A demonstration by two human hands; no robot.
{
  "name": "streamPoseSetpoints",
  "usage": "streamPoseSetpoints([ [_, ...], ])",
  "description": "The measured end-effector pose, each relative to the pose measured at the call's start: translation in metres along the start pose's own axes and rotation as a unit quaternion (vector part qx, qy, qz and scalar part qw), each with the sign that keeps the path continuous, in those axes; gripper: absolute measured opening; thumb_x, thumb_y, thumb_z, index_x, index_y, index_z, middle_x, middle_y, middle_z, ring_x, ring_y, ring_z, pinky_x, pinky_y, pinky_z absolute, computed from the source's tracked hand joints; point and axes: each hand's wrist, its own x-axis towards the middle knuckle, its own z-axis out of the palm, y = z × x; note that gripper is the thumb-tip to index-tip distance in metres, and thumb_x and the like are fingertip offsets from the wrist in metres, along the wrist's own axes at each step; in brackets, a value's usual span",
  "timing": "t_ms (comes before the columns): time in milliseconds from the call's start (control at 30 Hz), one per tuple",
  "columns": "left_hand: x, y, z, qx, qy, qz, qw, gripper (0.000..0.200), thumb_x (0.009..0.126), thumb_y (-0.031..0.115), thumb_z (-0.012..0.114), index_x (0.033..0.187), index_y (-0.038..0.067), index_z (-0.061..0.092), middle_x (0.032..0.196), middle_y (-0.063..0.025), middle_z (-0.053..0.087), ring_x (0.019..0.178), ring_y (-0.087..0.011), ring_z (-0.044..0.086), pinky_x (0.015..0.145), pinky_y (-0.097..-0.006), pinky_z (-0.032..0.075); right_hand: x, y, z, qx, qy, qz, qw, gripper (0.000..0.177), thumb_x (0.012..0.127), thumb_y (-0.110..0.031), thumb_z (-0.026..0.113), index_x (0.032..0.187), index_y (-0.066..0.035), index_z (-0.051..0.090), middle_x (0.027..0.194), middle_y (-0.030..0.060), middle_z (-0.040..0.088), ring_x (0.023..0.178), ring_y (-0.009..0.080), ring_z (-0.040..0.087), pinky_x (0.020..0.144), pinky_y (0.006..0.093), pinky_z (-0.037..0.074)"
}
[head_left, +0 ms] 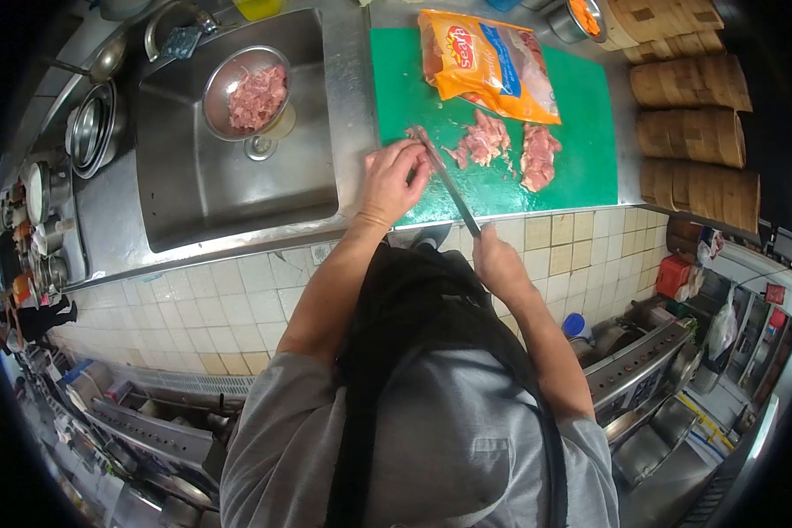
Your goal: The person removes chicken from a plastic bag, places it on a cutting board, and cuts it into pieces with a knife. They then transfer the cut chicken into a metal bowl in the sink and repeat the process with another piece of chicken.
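My right hand (499, 261) is closed around the handle of a long knife (451, 187), whose blade points away from me over the green cutting board (581, 180). My left hand (392, 182) has its fingers bent and pressed together beside the blade, on a small piece of raw meat (413, 133) at the board's left edge. The fingers partly cover that piece. Right of the knife lie a loose heap of raw meat pieces (484, 139) and a longer raw meat slab (539, 158). Behind them rests an orange plastic bag of meat (484, 66).
To the left, a metal bowl (216, 113) holding cut meat sits in the steel sink (176, 198). Brown woven stacks (691, 132) line the right side. A metal container (572, 25) with orange pieces stands at the back right. Stacked pans (92, 128) are at far left.
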Motion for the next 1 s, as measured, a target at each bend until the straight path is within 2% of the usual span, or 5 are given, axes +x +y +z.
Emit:
streamPoseSetpoints([
  [300,0.003,0.0,0.0,0.006,-0.01,-0.011,1.0,0.023,0.084,0.014,0.076,0.106,0.012,0.069,0.114,-0.0017,0.071,0.105,-0.0231,0.067,0.091,-0.0416,0.046,0.015,-0.004,-0.001,0.038,-0.04,-0.022,0.998,0.02,0.105,-0.012,0.053,0.109,0.005,0.044,0.077,0.0358,0.066,0.075,0.0569,0.066,0.067,0.0654,0.051],
  [567,0.003,0.001,0.002,0.031,0.013,0.001,0.999,0.019,0.081,0.012,0.078,0.097,0.013,0.069,0.109,0.0026,0.072,0.099,-0.0207,0.067,0.086,-0.0399,0.046,0.105,-0.034,0.004,-0.014,0.0,-0.059,0.998,0.021,0.104,-0.013,0.049,0.113,0.005,0.045,0.081,0.0357,0.068,0.078,0.0566,0.067,0.07,0.065,0.052],
  [767,0.0,-0.005,0.009,0.018,0.024,0.008,1.0,0.019,0.081,0.011,0.079,0.099,0.013,0.073,0.111,-0.0008,0.074,0.097,-0.0233,0.067,0.088,-0.0396,0.046,-0.015,0.016,0.01,-0.01,-0.037,0.037,0.999,0.018,0.105,-0.016,0.05,0.109,0.002,0.045,0.076,0.0326,0.068,0.074,0.0551,0.067,0.067,0.065,0.052],
  [900,0.0,-0.005,0.005,0.015,0.012,0.008,1.0,0.017,0.083,0.012,0.079,0.1,0.012,0.075,0.111,-0.001,0.073,0.098,-0.0246,0.067,0.09,-0.04,0.045,-0.005,0.008,0.005,-0.042,-0.013,0.024,0.999,0.019,0.106,-0.018,0.052,0.106,0.0,0.045,0.074,0.0319,0.067,0.072,0.0544,0.068,0.066,0.0649,0.052],
  [1000,0.0,-0.006,-0.005,-0.017,0.006,0.019,1.0,0.013,0.091,0.01,0.076,0.104,0.01,0.076,0.108,-0.002,0.076,0.096,-0.0212,0.07,0.088,-0.0376,0.049,0.013,0.007,-0.003,-0.038,0.007,0.007,0.999,0.02,0.105,-0.018,0.053,0.105,0.0,0.046,0.074,0.0318,0.067,0.073,0.054,0.068,0.065,0.0639,0.053],
])
